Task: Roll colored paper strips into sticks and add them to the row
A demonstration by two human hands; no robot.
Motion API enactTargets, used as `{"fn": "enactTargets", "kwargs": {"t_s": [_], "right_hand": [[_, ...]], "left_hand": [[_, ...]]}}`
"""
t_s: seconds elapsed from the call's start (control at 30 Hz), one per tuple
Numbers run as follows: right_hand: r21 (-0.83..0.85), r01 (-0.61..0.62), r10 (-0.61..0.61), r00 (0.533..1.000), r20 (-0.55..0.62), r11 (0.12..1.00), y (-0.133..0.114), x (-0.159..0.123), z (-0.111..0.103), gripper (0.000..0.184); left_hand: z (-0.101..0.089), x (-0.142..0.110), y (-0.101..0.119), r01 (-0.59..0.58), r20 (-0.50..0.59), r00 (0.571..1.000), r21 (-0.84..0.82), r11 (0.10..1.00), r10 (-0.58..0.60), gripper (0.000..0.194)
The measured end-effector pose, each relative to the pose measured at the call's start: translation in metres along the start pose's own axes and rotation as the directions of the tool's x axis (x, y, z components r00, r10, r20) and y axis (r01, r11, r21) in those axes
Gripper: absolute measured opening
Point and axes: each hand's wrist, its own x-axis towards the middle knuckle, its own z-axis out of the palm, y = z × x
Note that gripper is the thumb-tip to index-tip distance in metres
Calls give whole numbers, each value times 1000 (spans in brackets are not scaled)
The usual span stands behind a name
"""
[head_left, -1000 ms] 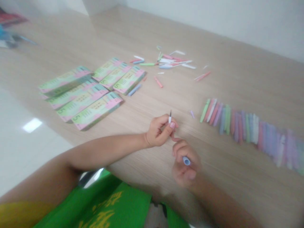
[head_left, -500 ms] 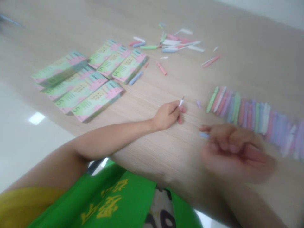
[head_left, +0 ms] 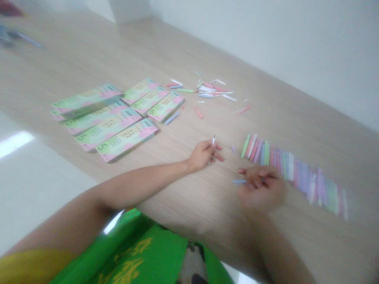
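Boxes: flat printed cartons [head_left: 118, 132], green and pink, lying side by side on the wooden table [head_left: 89, 59] at far left; all closed, contents not visible.
Loose parts: scattered pile of pen pieces [head_left: 211, 88] in pink, white, green and blue, beyond the boxes and well apart from both hands.
Left hand: left hand [head_left: 203, 154] rests on the table, fingers pinching a thin white refill [head_left: 213, 141]; its dark tip points up and away.
Stray piece: small purple cap [head_left: 233, 149] on the table between the refill and the row.
Right hand: right hand [head_left: 260, 189], blurred, fingers curled together around a light blue pen barrel [head_left: 239, 181]; the barrel pokes out toward the left, low over the table, touching or not I cannot tell.
Row: pastel pens [head_left: 284, 163] laid parallel, side by side, just beyond the right hand and running to the right.
Change: half a second ago the right hand was larger in view and nearer the camera; the left-hand pinch on the refill is unchanged.
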Motion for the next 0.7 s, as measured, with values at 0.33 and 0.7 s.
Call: {"fn": "enactTargets", "kwargs": {"t_s": [0.33,0.7], "right_hand": [[443,-579,664,746,-52,685,34,32,6,12],[487,-516,645,752,-136,705,73,22,-8,14]], "left_hand": [[4,-6,5,-57,-107,993,8,998,58,36],[12,-33,-2,-407,241,913,544,733,328,25]]}}
